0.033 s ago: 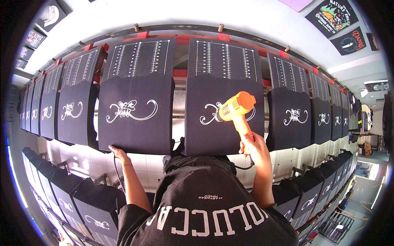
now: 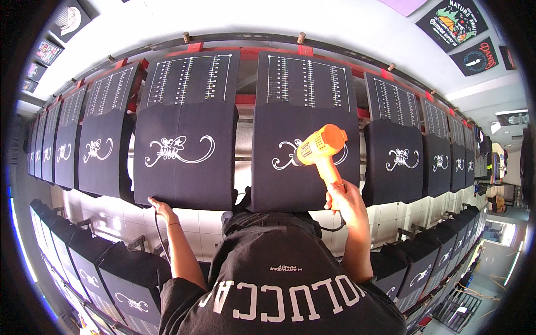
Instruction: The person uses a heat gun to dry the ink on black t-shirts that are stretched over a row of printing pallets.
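Note:
My right hand is closed round the handle of an orange heat gun. Its nozzle points left, over a black shirt stretched on a printing board, and the gun's body covers part of the shirt's white swirl print. A dark cord hangs below this hand. Lower left, my left hand grips a dark cord by the near edge of the neighbouring black shirt. On that shirt a whole white floral swirl print shows.
More boards with printed black shirts line both sides of the row. Their bare far ends carry white ruler marks. A dark metal rail runs behind. Further shirt-covered boards stand in another row at the lower left and right.

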Action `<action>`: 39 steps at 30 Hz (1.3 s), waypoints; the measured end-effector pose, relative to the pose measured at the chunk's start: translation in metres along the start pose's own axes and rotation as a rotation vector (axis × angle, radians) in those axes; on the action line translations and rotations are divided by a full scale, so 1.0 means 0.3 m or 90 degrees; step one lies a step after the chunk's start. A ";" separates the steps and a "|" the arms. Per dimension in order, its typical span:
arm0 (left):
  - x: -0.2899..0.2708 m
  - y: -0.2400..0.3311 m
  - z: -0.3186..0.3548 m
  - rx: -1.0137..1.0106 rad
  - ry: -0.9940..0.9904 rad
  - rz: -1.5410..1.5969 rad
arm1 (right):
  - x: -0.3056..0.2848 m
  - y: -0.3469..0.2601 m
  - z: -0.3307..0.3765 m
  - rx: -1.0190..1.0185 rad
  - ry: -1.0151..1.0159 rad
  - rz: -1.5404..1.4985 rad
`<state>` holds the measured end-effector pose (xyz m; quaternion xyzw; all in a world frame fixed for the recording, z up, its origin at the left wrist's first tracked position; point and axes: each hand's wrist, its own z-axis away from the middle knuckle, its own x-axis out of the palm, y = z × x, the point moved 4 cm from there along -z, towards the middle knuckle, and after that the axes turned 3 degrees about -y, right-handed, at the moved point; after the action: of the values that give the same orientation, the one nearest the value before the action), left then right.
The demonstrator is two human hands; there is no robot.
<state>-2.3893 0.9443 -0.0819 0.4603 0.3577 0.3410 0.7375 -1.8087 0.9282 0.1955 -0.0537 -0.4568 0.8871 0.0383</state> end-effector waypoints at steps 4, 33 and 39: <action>0.018 0.007 0.009 -0.028 -0.014 0.043 | 0.038 0.001 -0.005 -0.012 -0.027 0.021; -0.119 -0.009 0.037 -0.156 -0.009 -0.004 | 0.138 -0.036 -0.058 -0.005 -0.163 0.067; -0.338 0.076 -0.170 -0.108 0.049 0.044 | 0.229 -0.072 -0.042 0.000 -0.146 0.031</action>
<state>-2.4879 0.8900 -0.0555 0.3948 0.3395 0.4130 0.7472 -1.8749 0.9590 0.2016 0.0374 -0.4568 0.8880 -0.0357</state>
